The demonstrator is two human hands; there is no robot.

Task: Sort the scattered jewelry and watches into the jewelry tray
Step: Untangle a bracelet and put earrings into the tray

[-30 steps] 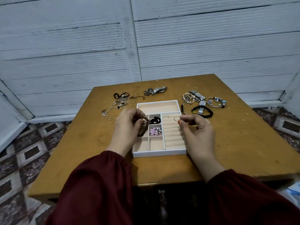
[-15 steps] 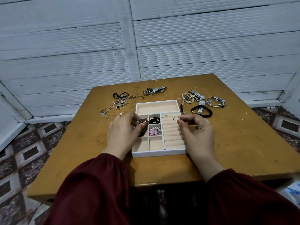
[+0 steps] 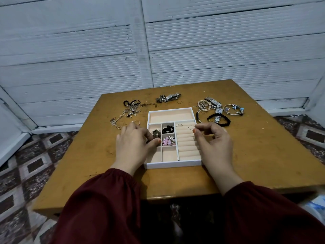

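Jewelry tray: white walls, peach lining, set on the table between the two hands, close to the near edge.

- Layout: long far compartment, bare; small cells on the left; ribbed ring rolls on the right.
- Contents so far: black band in a far cell, pink beads in the cell nearer to it, one seated ring in the farthest roll slot.
- Left hand: fingers curled round a brownish bracelet, holding it down in the far-left cell. Judgement: it is being tucked in so that it coils inside the walls.
- Right hand: thumb and forefinger pinch a thin ring, edge-on, just above the far end of the rolls and beside the seated ring. Judgement: the upright hold suits sliding it into a slot.
- Unsorted, all beyond the tray: tangled chains far left, metal watch far centre, loose ring near it, cluster of watches and bracelets far right, with a charm bangle beside it.
- Progress estimate: early; most pieces lie outside.
- Risk: the chains look knotted and may lift together.
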